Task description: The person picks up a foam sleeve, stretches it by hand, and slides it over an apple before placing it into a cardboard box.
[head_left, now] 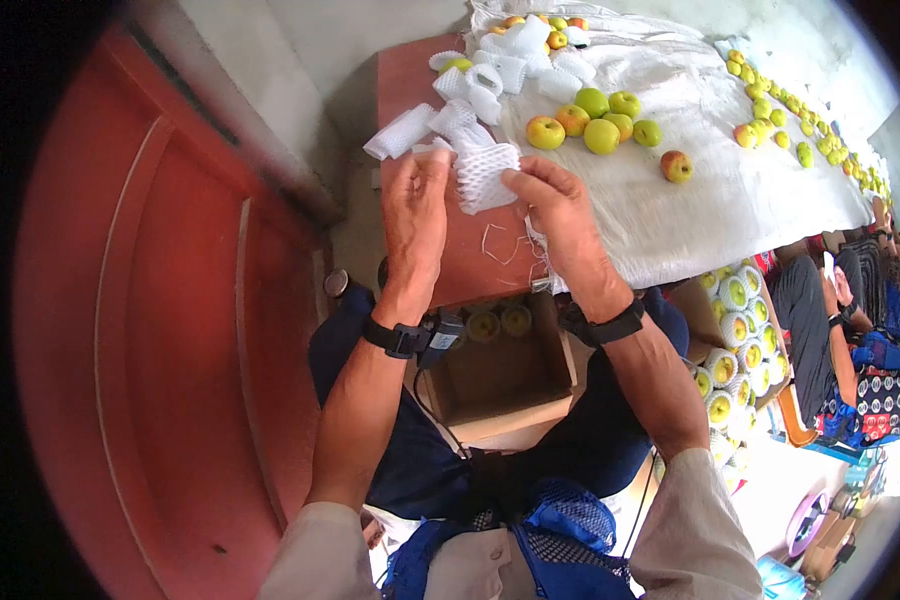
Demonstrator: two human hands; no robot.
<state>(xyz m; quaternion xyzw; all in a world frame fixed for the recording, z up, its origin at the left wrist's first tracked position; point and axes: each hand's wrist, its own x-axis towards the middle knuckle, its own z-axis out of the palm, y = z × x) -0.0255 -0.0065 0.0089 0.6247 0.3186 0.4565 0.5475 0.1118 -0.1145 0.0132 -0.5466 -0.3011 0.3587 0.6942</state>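
Note:
A white foam net sleeve [485, 178] hangs over the red table's near edge between my hands. My right hand [562, 215] pinches its right side between thumb and fingers. Close by its left side is my left hand [415, 215], raised with fingers bent and closed together. White foam shows at those left fingertips, but whether they grip it is hidden. More foam net sleeves [505, 70] lie heaped on the table just beyond. Several loose green and reddish apples [601, 136] rest on the white sheet to the right of the heap.
Below the table edge, an open cardboard box [500, 385] between my knees holds a few sleeved apples. Another box of sleeved apples [735, 350] stands at the right. A row of apples [780, 115] lines the sheet's far side. Other people sit at far right. A red door [160, 300] is left.

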